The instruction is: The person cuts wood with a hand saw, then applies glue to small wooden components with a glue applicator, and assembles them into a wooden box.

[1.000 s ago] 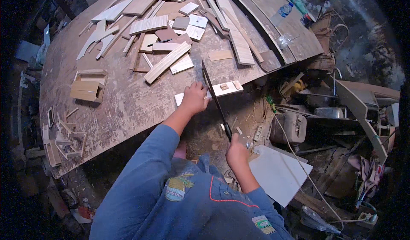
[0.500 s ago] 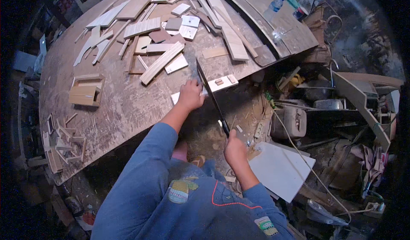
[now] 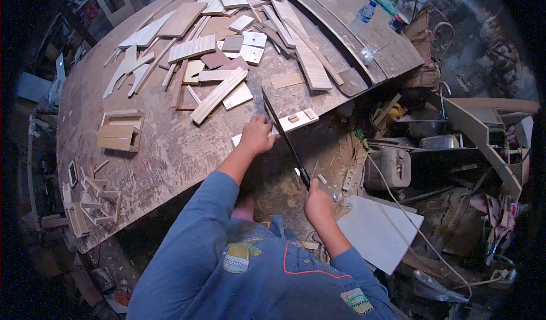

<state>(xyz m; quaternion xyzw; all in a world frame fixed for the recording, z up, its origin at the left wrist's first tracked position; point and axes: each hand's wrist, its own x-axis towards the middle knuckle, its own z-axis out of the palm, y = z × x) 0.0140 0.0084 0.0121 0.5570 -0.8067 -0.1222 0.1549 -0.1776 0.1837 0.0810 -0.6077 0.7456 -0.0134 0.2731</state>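
Across a pale wooden strip [image 3: 298, 120] at the table's front edge lies the dark, narrow blade of a handsaw [image 3: 287, 142]. My right hand [image 3: 319, 204] is closed round the saw's handle, off the edge and nearer my body. Just left of the blade, my left hand [image 3: 258, 135] grips the strip, its fingers bent over the wood. Two small wood blocks [image 3: 294, 118] sit on the strip's right part. Part of the strip is hidden beneath my left hand, and the cut itself is too small to make out.
Loose boards [image 3: 219, 95] and cut pieces cover the table's far part. At the left are a small wooden box [image 3: 118, 138] and thin wood scraps [image 3: 94, 197]. A plastic bottle [image 3: 364, 14] stands far right. Below the edge are a white panel [image 3: 378, 234], a jerrycan [image 3: 388, 168] and a cord [image 3: 409, 209].
The whole view has shifted slightly, so the table appears lower. My hands, the saw and the strip keep nearly the same places relative to one another.
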